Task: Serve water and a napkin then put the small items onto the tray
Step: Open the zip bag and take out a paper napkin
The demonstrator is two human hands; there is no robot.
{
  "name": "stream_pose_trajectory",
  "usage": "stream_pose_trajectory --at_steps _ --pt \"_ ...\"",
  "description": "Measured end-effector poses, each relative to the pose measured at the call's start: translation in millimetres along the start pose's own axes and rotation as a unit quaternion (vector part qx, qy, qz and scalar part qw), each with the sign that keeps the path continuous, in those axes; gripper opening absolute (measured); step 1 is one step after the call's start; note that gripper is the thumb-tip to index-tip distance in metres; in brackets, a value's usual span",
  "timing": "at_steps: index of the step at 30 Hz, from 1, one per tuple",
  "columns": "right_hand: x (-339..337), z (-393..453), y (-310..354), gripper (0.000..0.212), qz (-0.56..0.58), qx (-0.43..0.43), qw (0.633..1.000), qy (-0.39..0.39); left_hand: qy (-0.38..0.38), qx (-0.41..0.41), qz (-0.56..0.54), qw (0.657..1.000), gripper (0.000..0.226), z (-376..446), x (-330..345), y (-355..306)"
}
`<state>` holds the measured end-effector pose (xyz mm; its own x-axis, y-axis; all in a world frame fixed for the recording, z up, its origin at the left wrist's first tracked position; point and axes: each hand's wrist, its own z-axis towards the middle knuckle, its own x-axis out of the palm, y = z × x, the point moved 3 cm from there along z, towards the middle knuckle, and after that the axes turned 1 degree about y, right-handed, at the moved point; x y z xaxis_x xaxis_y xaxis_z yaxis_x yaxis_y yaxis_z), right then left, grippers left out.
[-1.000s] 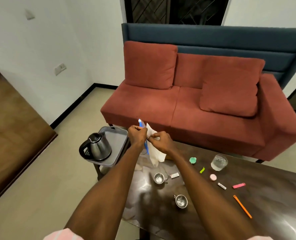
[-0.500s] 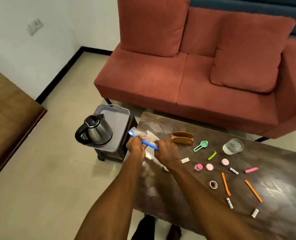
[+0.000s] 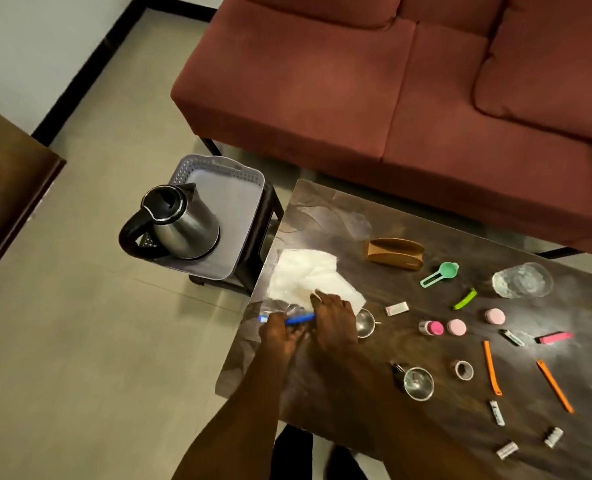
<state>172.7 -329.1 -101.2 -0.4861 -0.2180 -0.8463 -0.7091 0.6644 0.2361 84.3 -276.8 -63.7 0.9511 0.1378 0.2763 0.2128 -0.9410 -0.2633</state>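
White napkins (image 3: 306, 277) lie spread on the left end of the dark table (image 3: 374, 427). My left hand (image 3: 280, 336) grips a clear plastic bag by its blue zip strip (image 3: 299, 319) at the table's left edge. My right hand (image 3: 334, 320) lies over the napkins' near edge, fingers curled on them, its thumb side at the strip's end. A glass of water (image 3: 522, 280) stands at the far right. The grey tray (image 3: 218, 166) sits on a low stool left of the table and carries a steel kettle (image 3: 180, 223).
On the table lie a wooden napkin holder (image 3: 396, 252), green scoop (image 3: 439, 273), green clip (image 3: 465, 298), pink caps (image 3: 456, 327), two orange sticks (image 3: 491, 367), a tape ring (image 3: 462, 370) and two steel cups (image 3: 418, 382). A red sofa (image 3: 356, 81) stands behind.
My view tilted down over the table. Both hands came down from chest height to the table's left end, and the napkins now lie spread on the tabletop instead of hanging from my right hand.
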Motion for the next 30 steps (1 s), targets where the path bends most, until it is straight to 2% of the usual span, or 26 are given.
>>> stream_pose_trajectory --at_steps 4,9,11,15,18,23,27,30 --pt "27 4 -1 0.058 0.048 -0.014 0.998 -0.039 -0.024 0.003 0.022 0.999 0.017 26 -12 8" --pt "4 4 -5 0.056 0.095 0.003 0.989 -0.11 -0.057 0.005 0.095 0.994 0.025 67 -44 14" --pt "-13 5 -10 0.051 0.128 0.025 0.982 -0.134 -0.068 0.023 0.126 0.989 0.035 80 -51 15" --pt "-41 0 -26 0.04 0.275 0.083 0.941 -0.179 -0.131 0.043 0.205 0.969 0.059 78 -49 9" --pt "-72 -13 -34 0.032 0.374 0.082 0.902 -0.197 -0.131 0.062 0.23 0.962 0.046 47 -27 0" --pt "-142 -56 -52 0.021 0.5 0.04 0.846 -0.183 0.013 0.09 0.222 0.971 0.043 -12 36 8" --pt "-212 -115 -82 0.03 0.544 -0.025 0.813 -0.208 0.153 0.151 0.23 0.949 0.047 -104 101 19" --pt "-275 -162 -112 0.032 0.554 -0.055 0.797 -0.235 0.269 0.141 0.219 0.927 0.053 -171 143 37"
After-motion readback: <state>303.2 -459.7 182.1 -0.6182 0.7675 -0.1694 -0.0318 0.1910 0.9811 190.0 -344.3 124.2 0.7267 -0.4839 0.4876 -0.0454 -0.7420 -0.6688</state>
